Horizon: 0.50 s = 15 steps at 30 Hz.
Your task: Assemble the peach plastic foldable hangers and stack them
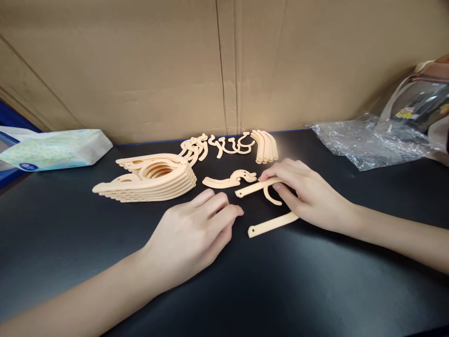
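My right hand [305, 196] pinches a flat beige strip with a hole in its end, which looks like a folding hanger arm [250, 188]. Below it a second holed strip [270, 225] runs under the same hand, and a curved hook [271, 195] shows between the two. Just left of these, my left hand [199, 234] has its fingers curled inward above the black table; whatever they may hold is hidden. Beyond the left fingertips lies a beige curved piece with a hook-shaped end [224, 181].
A stack of beige hanger frames [164, 185] stands left of centre. Behind are loose hooks [231, 146] and a row of curved arms [264, 147]. A tissue pack [66, 149] lies left; crumpled clear plastic [365, 140] and a transparent bag [421, 103] lie right. Cardboard [157, 65] walls the back.
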Available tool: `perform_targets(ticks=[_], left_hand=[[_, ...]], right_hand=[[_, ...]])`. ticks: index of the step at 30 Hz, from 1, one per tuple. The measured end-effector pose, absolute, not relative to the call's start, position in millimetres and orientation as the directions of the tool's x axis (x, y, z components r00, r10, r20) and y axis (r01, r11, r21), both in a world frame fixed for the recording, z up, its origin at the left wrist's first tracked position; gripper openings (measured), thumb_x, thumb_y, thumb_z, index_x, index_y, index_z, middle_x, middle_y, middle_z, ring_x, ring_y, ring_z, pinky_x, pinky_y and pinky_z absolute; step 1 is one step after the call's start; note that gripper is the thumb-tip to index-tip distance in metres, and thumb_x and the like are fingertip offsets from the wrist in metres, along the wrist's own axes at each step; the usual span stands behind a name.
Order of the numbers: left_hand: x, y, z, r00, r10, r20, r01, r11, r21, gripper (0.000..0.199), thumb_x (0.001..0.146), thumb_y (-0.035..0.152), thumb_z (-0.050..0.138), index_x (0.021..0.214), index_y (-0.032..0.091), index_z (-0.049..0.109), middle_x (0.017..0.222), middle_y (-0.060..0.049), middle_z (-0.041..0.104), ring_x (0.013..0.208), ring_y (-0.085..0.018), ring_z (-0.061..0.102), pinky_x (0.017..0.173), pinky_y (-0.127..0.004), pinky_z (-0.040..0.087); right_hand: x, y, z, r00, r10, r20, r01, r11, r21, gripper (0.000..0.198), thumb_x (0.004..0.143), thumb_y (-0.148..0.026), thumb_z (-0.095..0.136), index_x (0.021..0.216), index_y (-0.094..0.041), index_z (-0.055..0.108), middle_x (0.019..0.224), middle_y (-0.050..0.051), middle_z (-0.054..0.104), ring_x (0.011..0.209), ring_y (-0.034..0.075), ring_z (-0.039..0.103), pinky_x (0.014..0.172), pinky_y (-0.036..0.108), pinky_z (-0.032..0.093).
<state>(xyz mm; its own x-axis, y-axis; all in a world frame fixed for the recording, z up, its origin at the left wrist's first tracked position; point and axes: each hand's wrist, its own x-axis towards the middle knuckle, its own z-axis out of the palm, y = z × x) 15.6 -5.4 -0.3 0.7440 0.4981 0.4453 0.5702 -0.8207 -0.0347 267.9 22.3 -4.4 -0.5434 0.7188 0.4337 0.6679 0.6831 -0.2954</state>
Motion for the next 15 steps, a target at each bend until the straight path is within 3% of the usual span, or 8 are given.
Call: perform_targets(ticks=[4,15], left_hand=[[16.0,-5.8,0.4,0.741,0.502,0.445,0.579,-0.814,-0.046,0.016,0.095,0.012,0.049,0.101,0.016,0.063,0.081,0.000,0.061,0.074,-0.016,0.050,0.063,-0.029,0.037],[18.7,-5.3,1.2,0.720,0.529,0.449,0.593,-0.806,-0.002,0.018,0.093,0.012,0.050,0.103,0.018,0.063,0.087,0.001,0.064,0.078,-0.015,0.054,0.066,-0.027,0.039]], right_hand=[[269.1,24.3,-3.6,-0.526,0.769,0.364,0.689,0.636,-0.348,0.025,0.087,-0.004,0.041,0.098,-0.021,0.055,0.099,0.004,0.066,0.091,0.020,0.057,0.080,0.037,0.043],[269.1,25.6,-5.8,-0.474,0.803,0.360,0.728,0.588,-0.352,0.019,0.085,-0.007,0.043,0.090,-0.021,0.055,0.095,0.003,0.064,0.085,0.020,0.054,0.078,0.037,0.041]])
